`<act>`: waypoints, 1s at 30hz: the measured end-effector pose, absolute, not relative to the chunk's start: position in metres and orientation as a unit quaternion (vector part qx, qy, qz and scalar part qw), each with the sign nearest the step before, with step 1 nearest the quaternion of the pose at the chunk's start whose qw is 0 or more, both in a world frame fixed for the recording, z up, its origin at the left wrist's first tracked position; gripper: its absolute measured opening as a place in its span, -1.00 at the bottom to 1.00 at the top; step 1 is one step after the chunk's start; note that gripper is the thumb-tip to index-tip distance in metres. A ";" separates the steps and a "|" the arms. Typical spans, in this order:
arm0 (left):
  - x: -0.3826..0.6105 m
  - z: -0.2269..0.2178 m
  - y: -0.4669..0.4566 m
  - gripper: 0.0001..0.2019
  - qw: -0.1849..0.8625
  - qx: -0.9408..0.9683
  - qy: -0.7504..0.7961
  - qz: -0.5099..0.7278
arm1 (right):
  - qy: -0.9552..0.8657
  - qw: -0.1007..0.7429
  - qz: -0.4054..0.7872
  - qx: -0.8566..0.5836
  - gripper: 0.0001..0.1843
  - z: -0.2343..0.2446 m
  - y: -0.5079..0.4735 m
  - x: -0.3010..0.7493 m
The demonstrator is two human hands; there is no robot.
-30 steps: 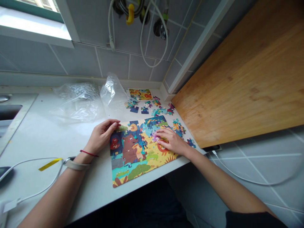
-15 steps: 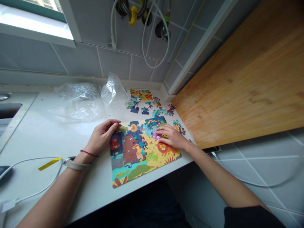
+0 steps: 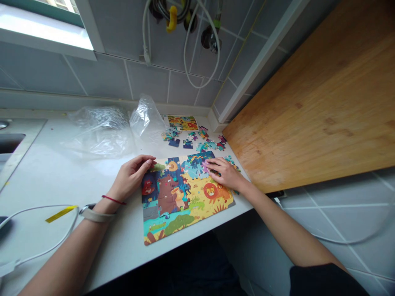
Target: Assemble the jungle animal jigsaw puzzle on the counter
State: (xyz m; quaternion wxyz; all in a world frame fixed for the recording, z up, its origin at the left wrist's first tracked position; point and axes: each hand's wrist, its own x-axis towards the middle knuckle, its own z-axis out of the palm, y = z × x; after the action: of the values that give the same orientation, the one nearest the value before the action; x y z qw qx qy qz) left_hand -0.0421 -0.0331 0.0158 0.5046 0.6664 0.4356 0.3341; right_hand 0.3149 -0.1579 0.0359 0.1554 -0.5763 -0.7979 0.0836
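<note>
A partly joined jigsaw puzzle (image 3: 179, 211) with cartoon animals lies on the white counter. At its upper left corner rests my left hand (image 3: 134, 170), thumb and fingers closed against the edge by a green piece. My right hand (image 3: 226, 174) is over the puzzle's upper right part, fingertips on a purple puzzle piece (image 3: 205, 165) above the yellow area. The fingers partly cover this piece. Just beyond the puzzle are loose puzzle pieces (image 3: 187, 144), and some lie behind my right hand.
A small picture card (image 3: 182, 122) lies at the back near the wall. Crumpled clear plastic bags (image 3: 105, 131) are at the back left. A wooden board (image 3: 314, 102) borders the right side. A white cable (image 3: 66, 238) and a sink (image 3: 14, 144) are at left.
My right hand has slid up and to the right with the purple piece, uncovering more of the lion and yellow area. My left hand stays at the corner.
</note>
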 end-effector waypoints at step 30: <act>-0.044 0.008 -0.031 -0.46 0.494 0.685 0.416 0.337 | -0.782 0.130 0.098 -0.602 -0.55 0.016 -0.167 0.307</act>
State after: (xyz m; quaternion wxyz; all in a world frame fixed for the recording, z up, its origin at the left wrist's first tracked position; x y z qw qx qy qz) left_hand -0.0442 -0.0305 0.0076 0.4944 0.6848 0.4163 0.3365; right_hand 0.3066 -0.1666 0.0158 0.1296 -0.6018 -0.7820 0.0977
